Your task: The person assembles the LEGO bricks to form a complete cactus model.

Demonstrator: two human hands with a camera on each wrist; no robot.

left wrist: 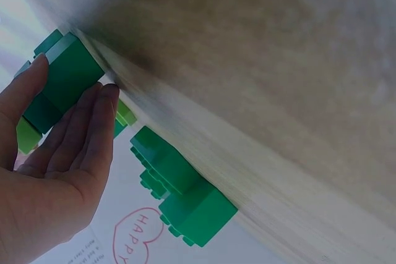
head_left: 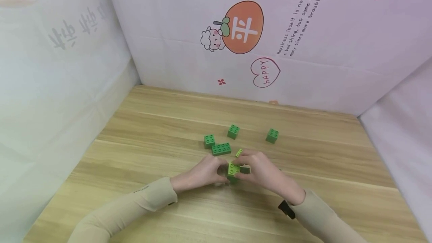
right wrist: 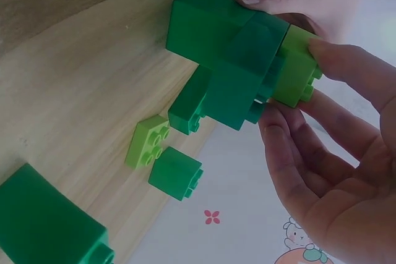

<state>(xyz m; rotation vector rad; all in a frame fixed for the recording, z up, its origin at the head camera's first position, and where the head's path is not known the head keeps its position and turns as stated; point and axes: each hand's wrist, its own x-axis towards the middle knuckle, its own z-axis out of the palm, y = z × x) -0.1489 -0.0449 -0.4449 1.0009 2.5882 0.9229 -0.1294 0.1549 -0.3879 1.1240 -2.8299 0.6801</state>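
Low over the wooden table (head_left: 141, 168), both hands hold one small stack of green bricks (head_left: 233, 169) between them. My left hand (head_left: 216, 171) pinches the dark green part (left wrist: 68, 78) from the left, thumb on one side and fingers (left wrist: 102, 109) on the other. From the right, my right hand (head_left: 248, 166) curls its fingers (right wrist: 291, 146) round the light green top brick (right wrist: 296, 66). The stack's dark green lower bricks (right wrist: 226, 60) show clearly in the right wrist view.
Several loose green bricks lie just beyond the hands: a cube (head_left: 209, 140), a long flat one (head_left: 221, 148), a cube (head_left: 233, 131), another cube (head_left: 272, 135) to the right, and a light green piece (head_left: 239, 152). Printed walls (head_left: 303, 66) enclose the table's far side and both flanks.
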